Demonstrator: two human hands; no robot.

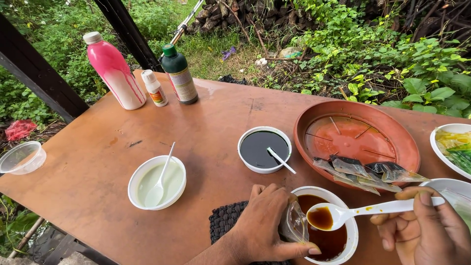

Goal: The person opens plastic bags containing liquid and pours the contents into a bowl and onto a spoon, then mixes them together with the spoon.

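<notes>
Gripping a white plastic spoon point(365, 211) of brown liquid, right hand point(426, 230) fingers closed; left hand point(265, 223) pinches a clear crinkly pouch point(294, 225) (over round white bowl point(351, 230)) on the brown table point(98, 162).

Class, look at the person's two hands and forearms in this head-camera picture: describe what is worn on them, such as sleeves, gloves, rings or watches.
Both the left hand and the right hand are bare: no gloves, and no rings show on the fingers. The left forearm, as far as the frame shows it, carries no sleeve, watch or bracelet. The right wrist is cut off by the picture's edge, so nothing can be said of it. The fingernails are short and unpainted.
</notes>
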